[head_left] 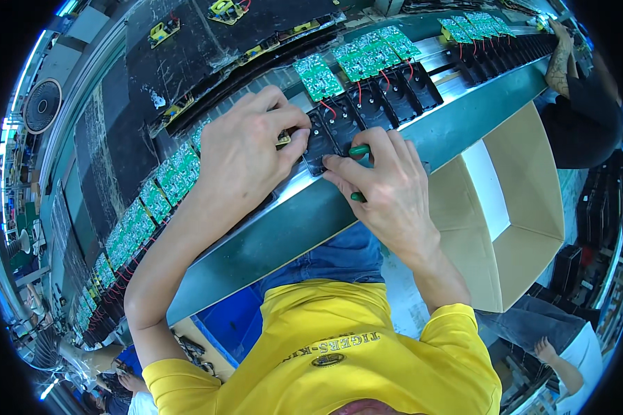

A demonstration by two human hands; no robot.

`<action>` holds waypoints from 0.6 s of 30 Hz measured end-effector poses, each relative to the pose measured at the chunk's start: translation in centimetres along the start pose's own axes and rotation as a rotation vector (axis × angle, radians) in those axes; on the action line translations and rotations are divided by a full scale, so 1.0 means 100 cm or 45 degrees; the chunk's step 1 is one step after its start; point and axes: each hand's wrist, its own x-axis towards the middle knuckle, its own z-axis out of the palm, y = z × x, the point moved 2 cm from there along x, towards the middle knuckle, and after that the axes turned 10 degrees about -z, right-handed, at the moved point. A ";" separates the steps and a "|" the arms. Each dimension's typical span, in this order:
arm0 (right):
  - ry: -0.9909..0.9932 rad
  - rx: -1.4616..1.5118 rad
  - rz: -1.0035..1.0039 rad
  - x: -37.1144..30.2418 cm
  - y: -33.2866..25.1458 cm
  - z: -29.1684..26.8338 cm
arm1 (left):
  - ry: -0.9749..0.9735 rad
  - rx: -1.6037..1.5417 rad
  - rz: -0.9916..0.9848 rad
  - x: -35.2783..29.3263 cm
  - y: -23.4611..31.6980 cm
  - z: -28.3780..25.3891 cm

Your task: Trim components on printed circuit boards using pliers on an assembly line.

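Observation:
My left hand (253, 142) is pinched around a small circuit board (282, 141), mostly hidden by the fingers; a yellowish edge of it shows. It is at the left side of a black plastic case (315, 163) in the row on the bench. My right hand (387, 183) holds a green-handled pliers-like tool (358, 150); both handles stick out between the fingers and its jaws are hidden. Right thumb and fingertips touch the near end of the case. Just beyond, a green circuit board (317, 77) hangs by a red wire to a black case.
More green boards (374, 54) with black cases line the rail to the right, and others (180, 169) to the left. Loose yellow components (163, 31) lie on the dark far surface. An open cardboard box (526, 200) stands right of the bench. Another person's arm (559, 66) reaches in far right.

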 end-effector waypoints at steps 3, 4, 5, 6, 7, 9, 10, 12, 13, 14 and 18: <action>0.019 0.018 0.005 0.001 -0.001 -0.001 | 0.051 0.068 0.077 0.000 -0.001 0.001; 0.018 0.017 0.006 0.001 0.000 0.000 | 0.050 0.067 0.077 0.000 0.000 0.001; 0.020 0.017 0.006 0.001 0.000 0.000 | 0.052 0.087 0.087 0.000 0.000 0.001; 0.022 0.017 0.005 0.000 0.000 0.001 | 0.054 0.107 0.098 0.001 0.001 0.001; 0.024 0.017 0.005 0.000 0.000 0.001 | 0.056 0.127 0.109 0.001 0.002 0.001; 0.027 0.017 0.004 0.000 0.000 0.001 | 0.059 0.148 0.120 0.001 0.003 0.000; 0.027 0.018 0.004 0.000 0.001 0.001 | 0.036 0.106 0.085 0.002 0.003 -0.001; 0.025 0.019 0.005 0.000 0.001 0.001 | -0.012 0.023 0.015 0.003 0.003 -0.003; 0.023 0.020 0.006 -0.001 0.001 0.001 | -0.037 -0.019 -0.019 0.003 0.003 -0.003; 0.023 0.020 0.006 0.000 0.001 0.001 | -0.038 -0.018 -0.019 0.003 0.003 -0.003; 0.031 0.035 0.006 0.001 0.001 0.001 | 0.013 0.067 0.033 0.003 0.002 -0.002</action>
